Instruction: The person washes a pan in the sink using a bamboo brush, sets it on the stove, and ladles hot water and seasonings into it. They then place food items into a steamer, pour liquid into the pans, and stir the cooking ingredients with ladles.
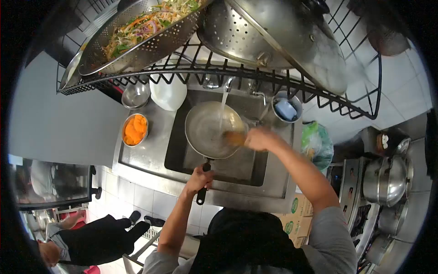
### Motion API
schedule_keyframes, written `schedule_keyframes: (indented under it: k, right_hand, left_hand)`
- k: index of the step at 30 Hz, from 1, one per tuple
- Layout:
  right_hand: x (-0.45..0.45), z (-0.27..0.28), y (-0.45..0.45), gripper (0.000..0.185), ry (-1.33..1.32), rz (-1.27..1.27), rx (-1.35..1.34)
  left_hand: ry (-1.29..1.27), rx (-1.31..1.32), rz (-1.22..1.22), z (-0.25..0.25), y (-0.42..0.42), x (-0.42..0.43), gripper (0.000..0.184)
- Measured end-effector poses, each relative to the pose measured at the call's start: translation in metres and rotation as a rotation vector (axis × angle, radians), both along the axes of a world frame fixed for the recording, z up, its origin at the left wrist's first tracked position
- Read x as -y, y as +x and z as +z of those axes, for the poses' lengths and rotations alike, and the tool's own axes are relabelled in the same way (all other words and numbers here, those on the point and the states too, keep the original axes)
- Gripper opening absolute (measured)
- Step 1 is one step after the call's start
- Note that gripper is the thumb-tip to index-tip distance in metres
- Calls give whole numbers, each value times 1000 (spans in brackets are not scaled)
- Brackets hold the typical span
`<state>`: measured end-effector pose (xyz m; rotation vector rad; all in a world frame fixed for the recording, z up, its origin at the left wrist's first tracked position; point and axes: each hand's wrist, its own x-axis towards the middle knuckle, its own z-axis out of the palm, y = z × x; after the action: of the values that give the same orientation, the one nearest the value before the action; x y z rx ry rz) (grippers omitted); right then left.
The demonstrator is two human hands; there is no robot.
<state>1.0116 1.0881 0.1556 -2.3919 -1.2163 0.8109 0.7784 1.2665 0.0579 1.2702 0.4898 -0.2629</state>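
Note:
A round metal pan with a black handle is over the sink basin, under water running from the faucet. My left hand is closed around the pan's handle. In my right hand is a brown brush, blurred by motion, whose far end is inside the pan. Water covers part of the pan's inner surface.
Above the sink, a black wire rack holds a colander of shredded vegetables and a large metal colander. Orange pieces fill a bowl at left. Another person is at lower left. Pots stand at right.

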Motion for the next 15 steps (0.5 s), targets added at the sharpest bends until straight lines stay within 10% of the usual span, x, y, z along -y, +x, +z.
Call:
schedule_keyframes:
  k: [4, 10, 15]
  right_hand:
    - [-30, -100, 6, 30, -30, -167, 210]
    - [4, 24, 14, 42, -511, 63, 73]
    - [-22, -59, 27, 30, -299, 110, 292]
  left_hand:
    - [-312, 13, 56, 15, 10, 19, 19]
    - [-186, -72, -125, 1, 2, 0, 15]
    - [-94, -10, -180, 6, 10, 8, 16]
